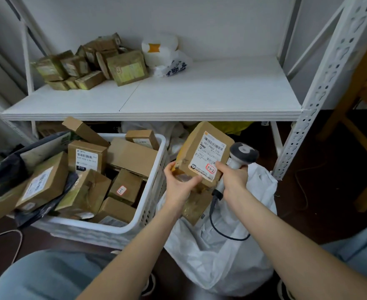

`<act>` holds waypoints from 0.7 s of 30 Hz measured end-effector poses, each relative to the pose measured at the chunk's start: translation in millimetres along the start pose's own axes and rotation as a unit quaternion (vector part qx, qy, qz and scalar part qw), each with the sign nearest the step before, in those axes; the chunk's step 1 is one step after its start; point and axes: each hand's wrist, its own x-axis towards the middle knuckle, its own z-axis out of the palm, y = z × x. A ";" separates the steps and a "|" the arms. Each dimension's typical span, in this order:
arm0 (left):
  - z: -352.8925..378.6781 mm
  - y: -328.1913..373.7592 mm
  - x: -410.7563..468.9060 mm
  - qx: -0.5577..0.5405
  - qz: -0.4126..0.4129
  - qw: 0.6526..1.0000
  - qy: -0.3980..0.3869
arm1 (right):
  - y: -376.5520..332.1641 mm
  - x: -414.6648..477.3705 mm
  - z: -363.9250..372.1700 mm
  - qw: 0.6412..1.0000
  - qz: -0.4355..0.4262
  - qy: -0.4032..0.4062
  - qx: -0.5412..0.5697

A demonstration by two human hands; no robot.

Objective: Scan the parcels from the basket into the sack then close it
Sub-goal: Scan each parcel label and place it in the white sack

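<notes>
A brown cardboard parcel [202, 148] with a white barcode label and a red-edged sticker is held tilted above the white sack [225, 245]. My left hand [179, 180] grips its lower left corner, thumb on the front. My right hand [234, 178] holds the grey-headed barcode scanner [242, 154] by its white handle, thumb touching the parcel's lower right edge. The scanner's black cable loops down over the sack. Another brown parcel [194, 207] lies in the sack's open mouth. The white plastic basket [154, 191] to the left is piled with several cardboard parcels.
A white metal shelf [199, 94] stands behind, with several brown parcels [91, 63] stacked at its back left and a white bag [165, 53] beside them. A wooden chair [364, 126] is at the right. My knees in light jeans frame the bottom.
</notes>
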 end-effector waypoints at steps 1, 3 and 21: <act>-1.8 1.0 0.0 0.009 -0.018 1.000 -0.005 | -1.5 1.2 -0.5 1.000 -0.008 0.003 -0.021; -8.7 5.1 4.0 0.028 -0.063 0.997 -0.018 | -2.6 4.0 -2.0 0.998 -0.027 0.005 -0.060; -38.6 -36.2 30.7 -0.025 -0.163 0.985 -0.056 | 14.7 -8.2 -30.1 0.978 -0.093 -0.038 -0.181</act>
